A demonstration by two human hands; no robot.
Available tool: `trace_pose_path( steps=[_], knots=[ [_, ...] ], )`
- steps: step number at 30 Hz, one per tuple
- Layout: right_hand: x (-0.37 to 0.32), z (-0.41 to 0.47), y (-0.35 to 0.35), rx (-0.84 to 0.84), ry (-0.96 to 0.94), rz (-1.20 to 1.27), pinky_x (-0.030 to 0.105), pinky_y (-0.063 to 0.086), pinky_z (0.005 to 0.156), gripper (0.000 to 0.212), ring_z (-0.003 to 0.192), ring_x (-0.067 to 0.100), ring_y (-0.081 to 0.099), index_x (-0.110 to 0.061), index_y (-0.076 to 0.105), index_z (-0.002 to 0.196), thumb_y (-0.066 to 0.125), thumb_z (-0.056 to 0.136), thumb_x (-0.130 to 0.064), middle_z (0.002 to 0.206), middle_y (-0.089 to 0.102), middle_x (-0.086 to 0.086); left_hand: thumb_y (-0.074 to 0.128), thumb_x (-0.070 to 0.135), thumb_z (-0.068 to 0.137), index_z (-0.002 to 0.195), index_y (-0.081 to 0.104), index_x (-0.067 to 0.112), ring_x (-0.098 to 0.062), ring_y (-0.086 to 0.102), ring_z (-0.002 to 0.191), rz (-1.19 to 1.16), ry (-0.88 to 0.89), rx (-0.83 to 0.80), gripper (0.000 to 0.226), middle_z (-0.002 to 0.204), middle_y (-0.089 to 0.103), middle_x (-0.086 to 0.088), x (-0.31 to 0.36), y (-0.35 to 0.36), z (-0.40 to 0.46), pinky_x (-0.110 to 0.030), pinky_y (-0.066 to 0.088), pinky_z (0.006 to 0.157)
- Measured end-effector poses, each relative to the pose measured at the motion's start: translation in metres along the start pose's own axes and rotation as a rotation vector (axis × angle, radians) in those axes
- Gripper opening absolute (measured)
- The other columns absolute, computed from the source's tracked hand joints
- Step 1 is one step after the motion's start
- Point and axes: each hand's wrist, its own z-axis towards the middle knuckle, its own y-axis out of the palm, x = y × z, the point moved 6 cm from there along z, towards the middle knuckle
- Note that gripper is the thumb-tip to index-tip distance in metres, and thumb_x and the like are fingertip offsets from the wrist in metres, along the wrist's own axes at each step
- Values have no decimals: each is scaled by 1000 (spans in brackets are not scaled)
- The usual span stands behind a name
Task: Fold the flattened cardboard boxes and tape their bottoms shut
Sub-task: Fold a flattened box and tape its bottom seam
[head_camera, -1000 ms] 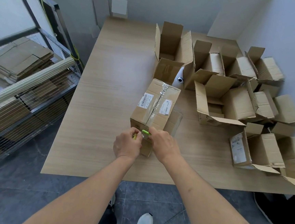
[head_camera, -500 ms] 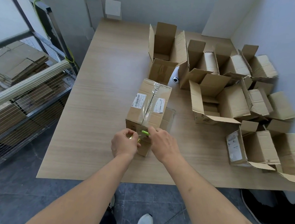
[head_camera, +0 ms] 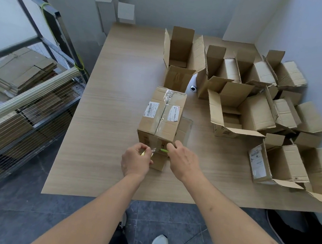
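Note:
A cardboard box [head_camera: 161, 120] stands bottom-up near the table's front, with clear tape [head_camera: 164, 102] running along its closed seam and down the near face. My left hand [head_camera: 136, 160] pinches a short stretch of clear tape [head_camera: 152, 150] and something yellowish just in front of the box's near face. My right hand [head_camera: 184, 161] grips a small green cutter [head_camera: 164, 150] whose tip points at that tape. Both hands sit close together at the box's lower front edge.
Several folded boxes [head_camera: 254, 110] with open flaps crowd the right half of the wooden table [head_camera: 108, 117]. A white roll [head_camera: 193, 88] lies between two boxes behind the taped one. Flattened cartons [head_camera: 22, 70] are stacked on a wire cart [head_camera: 30, 114] at left.
My left hand has drawn slightly left, away from the right hand, so a short strip of tape now shows between them. The box stays put.

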Motion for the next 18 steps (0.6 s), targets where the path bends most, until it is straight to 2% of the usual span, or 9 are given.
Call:
trace_pose_path(
  steps=[3,7,13,15,18],
  knots=[
    [15,-4,16,-64,40,51,37,40,65,11,83,26,48,-18,51,111,54,101,-15,105,47,4,70,35,92,81,70,30,-16,71,56,-30,5,-38,12,55,70,9,-5,4,-1,-46,63,72],
    [52,-19,46,-131,207,222,42,52,83,9,99,32,58,-21,59,107,56,101,-27,107,57,4,71,30,95,83,71,28,-19,70,51,-54,17,-54,12,57,72,4,-3,7,-2,-49,64,64],
    [101,-40,83,-49,540,432,33,48,77,11,100,27,62,-24,71,107,64,98,-25,107,65,4,70,24,95,85,71,24,-27,70,53,-104,26,-28,11,58,71,0,-10,14,-1,-49,63,56],
    [115,-43,94,-21,657,476,30,45,76,17,104,29,64,-24,71,113,68,96,-24,113,68,6,70,23,96,87,72,23,-24,68,50,-131,23,-5,9,59,72,-1,-18,13,1,-46,61,53],
    [128,-41,107,10,765,529,31,48,83,29,109,31,64,-23,69,123,71,94,-21,119,69,8,71,25,97,94,73,20,-19,66,48,-163,9,28,6,60,72,-4,-32,13,6,-40,58,50]
  ],
)
